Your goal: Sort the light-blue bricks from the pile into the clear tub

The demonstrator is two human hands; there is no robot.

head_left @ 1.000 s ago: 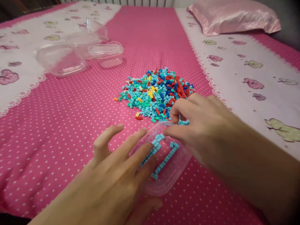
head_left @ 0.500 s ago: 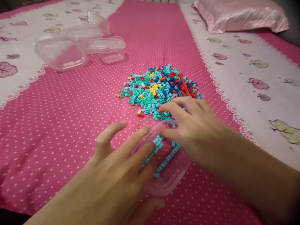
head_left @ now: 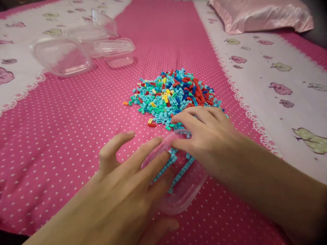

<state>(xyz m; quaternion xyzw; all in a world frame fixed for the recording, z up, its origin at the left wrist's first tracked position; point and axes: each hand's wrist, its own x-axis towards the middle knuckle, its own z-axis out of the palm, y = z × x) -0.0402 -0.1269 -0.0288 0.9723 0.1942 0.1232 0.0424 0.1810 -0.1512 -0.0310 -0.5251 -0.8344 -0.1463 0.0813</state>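
Observation:
A clear plastic container (head_left: pixel 189 200) sits on the bedspread just in front of me, with strips of joined light blue bricks (head_left: pixel 182 172) in it. My left hand (head_left: pixel 133 183) lies over its left side, fingers spread, some of them across the rim; they do not visibly hold anything. Beyond the container is a loose pile of small toy bricks (head_left: pixel 163 102), mostly light blue, with green, dark blue, red and yellow ones. My right hand (head_left: pixel 204 132) hovers at the pile's near edge, thumb apart from the index finger above the container's far rim. Its other fingertips are hidden.
Several clear plastic containers (head_left: pixel 63 56) stand at the back left. A shiny pink pillow (head_left: pixel 260 15) lies at the back right. Stray red and orange bricks (head_left: pixel 151 125) lie left of the pile. Everything rests on a pink dotted bedspread (head_left: pixel 76 136) with white bands.
The view has shifted slightly, so the containers and pile appear a little further left. My right hand's fingers have moved slightly; both hands otherwise keep nearly the same place.

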